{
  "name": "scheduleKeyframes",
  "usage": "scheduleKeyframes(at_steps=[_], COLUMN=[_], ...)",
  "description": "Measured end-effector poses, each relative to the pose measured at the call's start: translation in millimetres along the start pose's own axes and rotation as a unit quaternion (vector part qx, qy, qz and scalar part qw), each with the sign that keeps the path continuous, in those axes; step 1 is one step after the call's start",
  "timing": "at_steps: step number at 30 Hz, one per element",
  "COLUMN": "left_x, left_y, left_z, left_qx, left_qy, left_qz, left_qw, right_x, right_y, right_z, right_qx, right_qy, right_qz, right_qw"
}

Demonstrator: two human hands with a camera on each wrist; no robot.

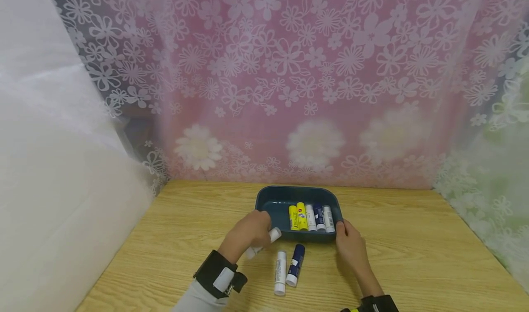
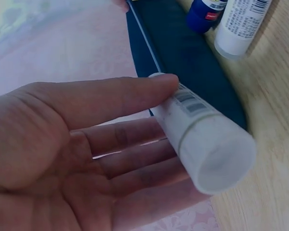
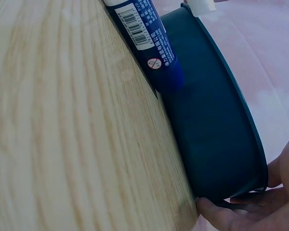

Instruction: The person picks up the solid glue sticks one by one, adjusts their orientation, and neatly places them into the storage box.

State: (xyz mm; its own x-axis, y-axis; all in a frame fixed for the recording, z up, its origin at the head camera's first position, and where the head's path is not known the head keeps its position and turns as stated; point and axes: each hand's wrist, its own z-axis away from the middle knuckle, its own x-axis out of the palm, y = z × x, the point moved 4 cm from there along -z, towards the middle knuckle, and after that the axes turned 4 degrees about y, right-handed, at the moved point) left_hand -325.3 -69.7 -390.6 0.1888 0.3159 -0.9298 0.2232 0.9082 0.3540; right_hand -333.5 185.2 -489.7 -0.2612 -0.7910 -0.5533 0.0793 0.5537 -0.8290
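Note:
My left hand (image 1: pixel 249 233) pinches a white glue stick (image 2: pixel 202 137) between thumb and fingers, by the front left side of a dark teal tray (image 1: pixel 270 207). In the left wrist view the thumb presses on the stick's label, and its round end faces the camera. My right hand (image 1: pixel 353 250) grips the tray's front right corner, thumb at the rim; the right wrist view shows fingertips low against the wall. Inside the tray, yellow glue sticks (image 1: pixel 302 216), white ones and a navy one (image 1: pixel 319 217) lie side by side at the right.
On the wooden table (image 1: pixel 198 238) in front of the tray lie a white glue stick (image 1: pixel 280 273) and a navy glue stick (image 1: pixel 295 265), close together. A pink floral curtain (image 1: pixel 306 82) hangs behind the table, with white sheeting (image 1: pixel 62 165) at the left.

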Motion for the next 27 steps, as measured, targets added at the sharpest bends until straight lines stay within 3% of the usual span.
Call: scheduleKeyframes(at_steps=[11, 18, 27], left_x=[-6.9, -7.5, -9.6], left_y=[6.2, 7.2, 8.7], left_z=[-5.2, -20.9, -40.9], left_qx=[0.024, 0.038, 0.026], left_qy=[0.027, 0.041, 0.079], left_qz=[0.033, 0.057, 0.121], left_qw=[0.9988, 0.9968, 0.9893], right_x=[-0.2, -0.4, 0.2], right_y=[0.1, -1.0, 0.8], right_z=[-0.4, -0.3, -0.9], right_qx=[0.004, 0.002, -0.001], right_qy=[-0.001, -0.002, 0.001], right_qz=[0.002, 0.0, 0.003], right_qw=[1.0, 1.0, 1.0])
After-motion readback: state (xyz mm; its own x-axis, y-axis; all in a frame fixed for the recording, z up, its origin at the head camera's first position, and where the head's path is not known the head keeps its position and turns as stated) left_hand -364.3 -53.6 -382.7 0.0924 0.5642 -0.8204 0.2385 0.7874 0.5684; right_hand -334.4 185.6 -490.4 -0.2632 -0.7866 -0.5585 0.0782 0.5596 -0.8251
